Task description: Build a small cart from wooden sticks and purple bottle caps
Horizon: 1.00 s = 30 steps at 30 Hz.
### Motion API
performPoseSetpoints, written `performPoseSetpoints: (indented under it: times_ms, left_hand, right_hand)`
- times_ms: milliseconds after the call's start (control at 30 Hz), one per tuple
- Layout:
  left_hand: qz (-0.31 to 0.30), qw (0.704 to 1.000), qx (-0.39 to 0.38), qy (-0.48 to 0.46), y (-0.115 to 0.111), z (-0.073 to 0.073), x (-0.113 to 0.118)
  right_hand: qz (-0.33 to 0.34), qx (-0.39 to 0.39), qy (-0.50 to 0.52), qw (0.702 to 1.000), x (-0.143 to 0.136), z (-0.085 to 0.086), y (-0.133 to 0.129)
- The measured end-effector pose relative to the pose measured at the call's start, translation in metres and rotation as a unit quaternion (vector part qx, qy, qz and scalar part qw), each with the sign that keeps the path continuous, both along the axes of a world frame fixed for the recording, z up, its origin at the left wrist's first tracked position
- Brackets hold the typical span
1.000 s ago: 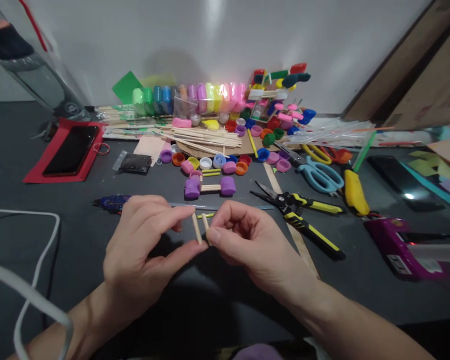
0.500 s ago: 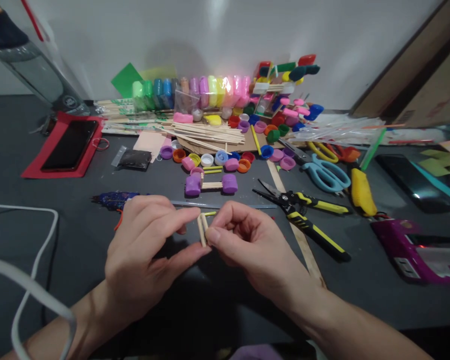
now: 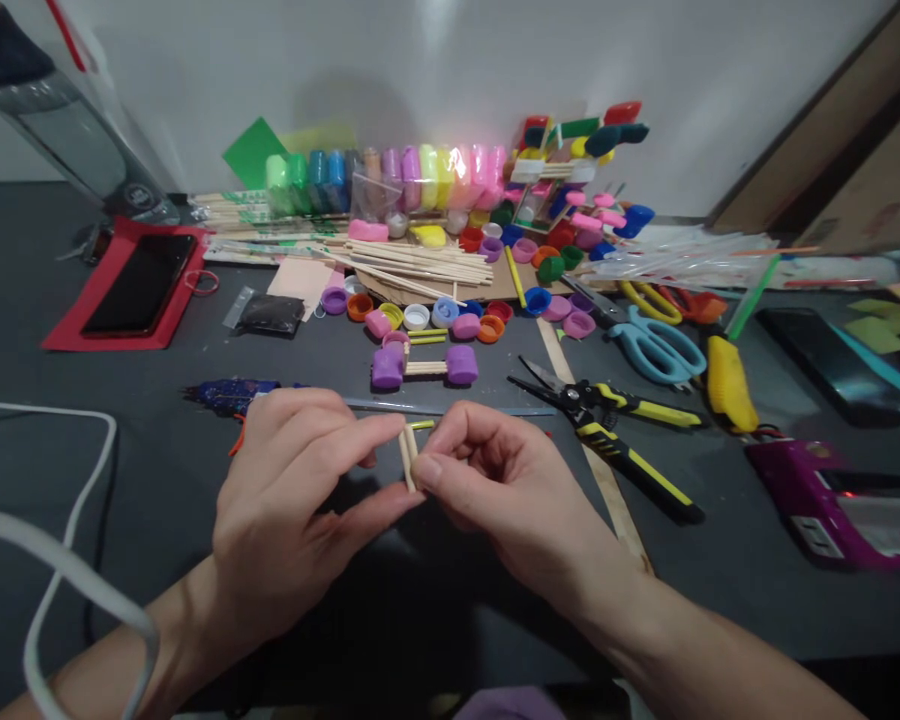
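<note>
Two short pale wooden sticks (image 3: 409, 460) stand side by side between my hands, nearly upright. My left hand (image 3: 292, 490) grips their two ends between index finger and thumb. My right hand (image 3: 499, 490) pinches the right-hand stick with thumb and bent fingers. Beyond my fingers lies a short yellow-green stick piece (image 3: 421, 425). Farther back is a small bundle of wooden sticks (image 3: 425, 368) with a purple clay block (image 3: 462, 365) at its right end and another purple clay block (image 3: 387, 367) at its left.
Black-and-yellow pliers (image 3: 600, 420) lie right of my hands, with blue-handled scissors (image 3: 660, 348) behind. A blue glue gun (image 3: 232, 395) is at left. Colourful caps (image 3: 416, 317) and loose skewers (image 3: 420, 262) fill the back. A white cable (image 3: 82, 570) loops at left.
The two sticks have come together, closing the narrow gap between them. Both hands keep nearly the same grip, and the view has shifted slightly.
</note>
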State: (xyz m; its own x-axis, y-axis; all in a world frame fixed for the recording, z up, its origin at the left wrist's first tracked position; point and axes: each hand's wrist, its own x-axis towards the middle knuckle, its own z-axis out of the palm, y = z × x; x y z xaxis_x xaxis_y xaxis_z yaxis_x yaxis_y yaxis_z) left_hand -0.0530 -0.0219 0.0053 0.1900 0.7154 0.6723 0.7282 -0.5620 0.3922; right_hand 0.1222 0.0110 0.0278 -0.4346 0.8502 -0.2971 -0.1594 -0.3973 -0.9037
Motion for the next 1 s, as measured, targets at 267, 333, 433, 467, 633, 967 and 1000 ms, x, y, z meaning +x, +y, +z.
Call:
performPoseSetpoints:
  times_ms: [267, 333, 433, 467, 633, 967, 1000]
  left_hand:
    - [0.005, 1.0, 0.005, 0.011, 0.0008, -0.0004, 0.0]
    - [0.006, 1.0, 0.004, 0.011, 0.0007, -0.0003, -0.0001]
    - [0.002, 1.0, 0.003, 0.015, 0.0005, 0.0, -0.0005]
    - [-0.001, 1.0, 0.005, 0.017, 0.0004, 0.0003, -0.0005]
    - [-0.002, 0.999, -0.008, 0.034, -0.0008, 0.0029, 0.0005]
    - [-0.017, 0.998, -0.011, 0.054, -0.001, 0.0022, -0.0005]
    - [-0.018, 0.998, -0.012, 0.055, -0.0009, 0.0024, -0.0007]
  right_hand:
    - [0.007, -0.005, 0.006, 1.0, 0.0017, -0.0014, 0.0005]
    - [0.009, -0.006, 0.005, 1.0, 0.0019, -0.0012, 0.0007]
    - [0.011, -0.004, -0.001, 1.0, 0.0021, -0.0009, 0.001]
    - [0.013, -0.004, -0.004, 1.0, 0.0023, -0.0008, 0.0011]
    - [0.022, -0.002, -0.011, 1.0, 0.0038, 0.0, 0.002]
    - [0.041, -0.007, -0.002, 0.999, 0.0065, -0.0029, 0.0034]
    - [0.045, -0.006, -0.003, 0.999, 0.0069, -0.0033, 0.0036]
